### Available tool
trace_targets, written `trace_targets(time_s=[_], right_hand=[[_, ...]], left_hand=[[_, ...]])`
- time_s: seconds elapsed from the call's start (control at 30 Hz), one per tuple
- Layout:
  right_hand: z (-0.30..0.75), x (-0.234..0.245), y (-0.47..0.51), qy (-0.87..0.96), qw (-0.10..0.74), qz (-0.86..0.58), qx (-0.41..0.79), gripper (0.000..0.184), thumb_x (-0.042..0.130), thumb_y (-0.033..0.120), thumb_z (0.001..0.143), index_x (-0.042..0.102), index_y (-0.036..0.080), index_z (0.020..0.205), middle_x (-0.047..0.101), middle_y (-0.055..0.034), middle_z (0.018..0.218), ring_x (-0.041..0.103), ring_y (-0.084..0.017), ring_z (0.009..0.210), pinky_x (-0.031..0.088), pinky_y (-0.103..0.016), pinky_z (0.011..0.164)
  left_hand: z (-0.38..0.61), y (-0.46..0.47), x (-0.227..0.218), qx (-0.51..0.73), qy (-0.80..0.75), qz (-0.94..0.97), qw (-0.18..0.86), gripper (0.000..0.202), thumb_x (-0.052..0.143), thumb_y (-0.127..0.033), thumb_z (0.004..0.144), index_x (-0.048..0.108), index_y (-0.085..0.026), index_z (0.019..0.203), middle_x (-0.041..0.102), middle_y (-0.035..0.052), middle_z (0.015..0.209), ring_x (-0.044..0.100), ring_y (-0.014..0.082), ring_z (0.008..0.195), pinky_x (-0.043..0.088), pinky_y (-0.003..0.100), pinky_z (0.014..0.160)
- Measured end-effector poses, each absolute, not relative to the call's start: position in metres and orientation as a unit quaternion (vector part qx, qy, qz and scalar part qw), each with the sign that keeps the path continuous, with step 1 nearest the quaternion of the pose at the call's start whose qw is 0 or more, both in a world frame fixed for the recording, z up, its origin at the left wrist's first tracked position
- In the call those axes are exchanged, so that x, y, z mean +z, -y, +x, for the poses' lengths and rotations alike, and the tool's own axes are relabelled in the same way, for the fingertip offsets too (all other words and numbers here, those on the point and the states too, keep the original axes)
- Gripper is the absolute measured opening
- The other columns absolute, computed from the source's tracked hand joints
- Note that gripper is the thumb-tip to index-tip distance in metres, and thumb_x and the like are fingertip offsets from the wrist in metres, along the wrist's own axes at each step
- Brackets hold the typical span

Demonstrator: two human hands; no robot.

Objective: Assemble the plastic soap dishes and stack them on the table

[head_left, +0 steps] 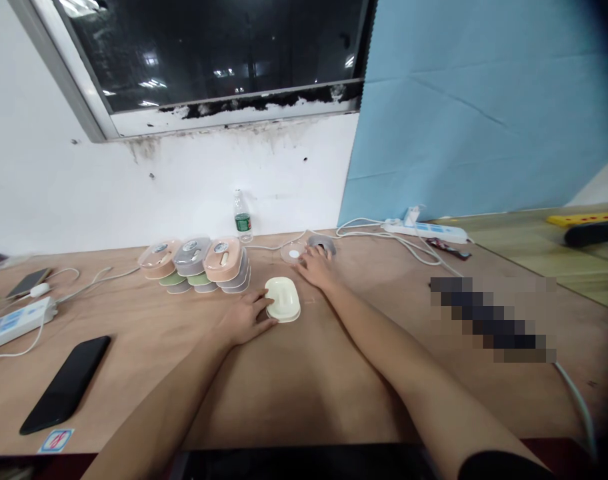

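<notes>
A cream oval-cornered plastic dish (pixel 284 301), hollow side up, sits on the wooden table in front of me. My left hand (pixel 247 319) is at its left side, with fingers and thumb against the rim. Farther back, my right hand (pixel 317 267) reaches over a grey rounded piece (pixel 328 245), which it partly covers. A clear round-edged piece with a white spot (pixel 291 253) lies just left of those fingers. The right fingers are spread and bent downward; their tips are partly hidden. To the left, several lidded boxes (pixel 224 263) in pink, grey and green are stacked.
A plastic bottle (pixel 243 223) stands by the wall. Power strips (pixel 427 231) and white cables lie at the back right and far left. A black phone (pixel 67 383) rests at front left. A pixelated dark object (pixel 489 317) lies at right on the wooden table (pixel 374 400).
</notes>
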State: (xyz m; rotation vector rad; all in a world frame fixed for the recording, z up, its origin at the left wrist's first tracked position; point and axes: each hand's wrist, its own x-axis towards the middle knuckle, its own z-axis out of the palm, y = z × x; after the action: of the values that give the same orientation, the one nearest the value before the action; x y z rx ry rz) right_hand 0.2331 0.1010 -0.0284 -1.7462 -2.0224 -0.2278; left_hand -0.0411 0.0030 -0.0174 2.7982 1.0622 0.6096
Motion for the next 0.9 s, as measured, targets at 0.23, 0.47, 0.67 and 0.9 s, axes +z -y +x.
trace_targets(time_s=[0.23,0.47,0.67,0.9], right_hand=[[0.243,-0.030,-0.106,0.676,0.260,-0.687,-0.058,0.036,0.047,0.047,0.090,0.067,0.023,0.106,0.061,-0.0111,0.122,0.048,-0.029,0.116,0.022,-0.053,0.106],[0.242,-0.027,-0.104,0.658,0.263,-0.701,-0.082,0.040,0.049,0.053,0.087,0.070,0.024,0.106,0.065,-0.0124,0.113,0.050,-0.031,0.111,0.024,-0.053,0.103],[0.243,-0.027,-0.103,0.659,0.268,-0.700,-0.066,0.038,0.055,0.054,0.082,0.070,0.024,0.101,0.066,-0.0098,0.111,0.049,-0.030,0.111,0.028,-0.049,0.100],[0.238,-0.021,-0.096,0.664,0.286,-0.686,-0.076,0.044,0.058,0.052,0.081,0.065,0.022,0.111,0.064,-0.0117,0.115,0.049,-0.031,0.112,0.029,-0.046,0.100]], left_hand=[[-0.040,-0.001,-0.014,0.207,-0.348,0.912,0.060,0.044,0.055,-0.050,0.087,0.059,-0.022,0.121,0.051,0.0136,0.136,0.052,0.0291,0.122,0.046,0.046,0.100],[-0.040,0.000,-0.014,0.211,-0.351,0.910,0.061,0.043,0.055,-0.050,0.087,0.059,-0.022,0.120,0.052,0.0134,0.135,0.053,0.0288,0.121,0.046,0.046,0.100],[-0.041,-0.001,-0.014,0.202,-0.351,0.912,0.056,0.044,0.054,-0.050,0.088,0.059,-0.021,0.121,0.052,0.0138,0.134,0.053,0.0285,0.121,0.046,0.045,0.101],[-0.040,0.001,-0.010,0.203,-0.350,0.912,0.067,0.042,0.054,-0.050,0.088,0.060,-0.021,0.118,0.052,0.0134,0.134,0.055,0.0285,0.119,0.048,0.045,0.098]])
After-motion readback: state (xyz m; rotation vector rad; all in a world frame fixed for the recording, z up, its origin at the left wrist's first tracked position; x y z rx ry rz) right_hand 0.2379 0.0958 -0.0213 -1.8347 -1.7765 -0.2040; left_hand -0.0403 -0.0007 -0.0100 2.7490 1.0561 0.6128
